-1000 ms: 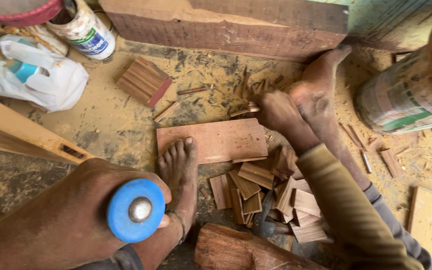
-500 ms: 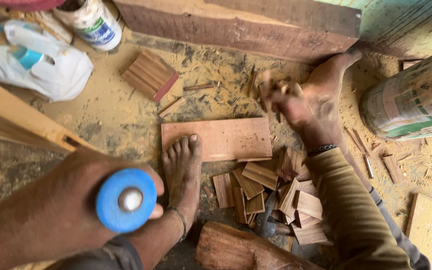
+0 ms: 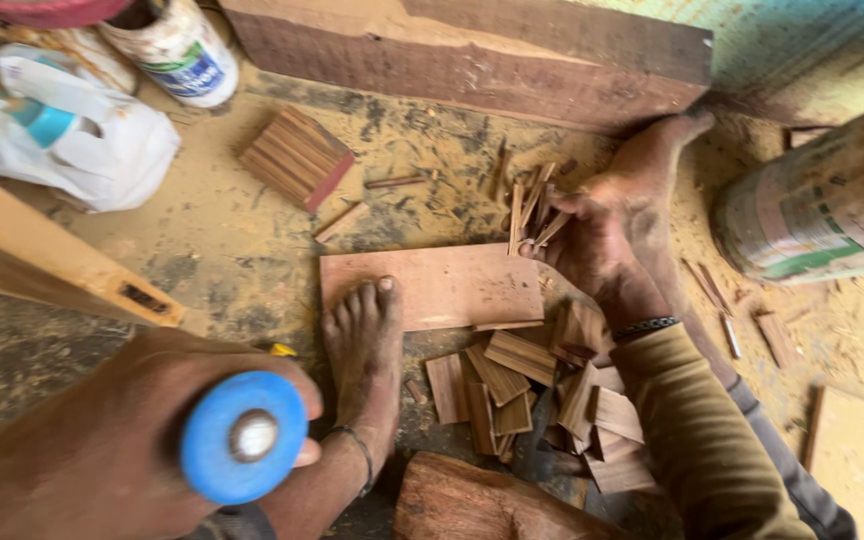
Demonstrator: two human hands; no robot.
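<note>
The right hand (image 3: 602, 245) closes its grip on a bundle of thin wood sticks (image 3: 532, 210) at one o'clock; the left hand (image 3: 102, 450) clenches a blue-capped tool handle (image 3: 242, 437) at seven o'clock. Loosely bunched, the sticks could slip and scatter onto the sawdusty floor (image 3: 212, 250).

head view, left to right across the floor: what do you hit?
White plastic bag → left hand gripping a blue-capped tool handle → bare foot → flat wooden board → right hand holding thin wood strips → large bucket.

sawdust floor (image 3: 222, 250), flat board (image 3: 432, 285), wood offcuts (image 3: 522, 385)
</note>
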